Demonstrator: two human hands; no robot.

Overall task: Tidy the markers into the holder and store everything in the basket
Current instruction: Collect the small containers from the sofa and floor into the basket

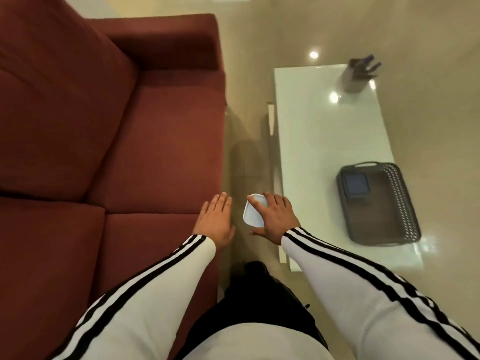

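Note:
A dark grey plastic basket (384, 229) sits on the near end of a white glossy table (311, 131), with a dark flat box (355, 185) inside its far left corner. At the table's far end stands a grey holder (353, 78) with several dark markers (368, 64) sticking out. My right hand (276, 215) grips a small white square box (254, 212) over the gap between sofa and table. My left hand (215, 220) hovers beside it with fingers apart and nothing in it, at the sofa's edge.
A dark red sofa (104, 141) fills the left half of the view, its seat edge close to my left hand. Beige glossy floor (249, 120) runs between sofa and table. My dark trousers (257, 294) show below.

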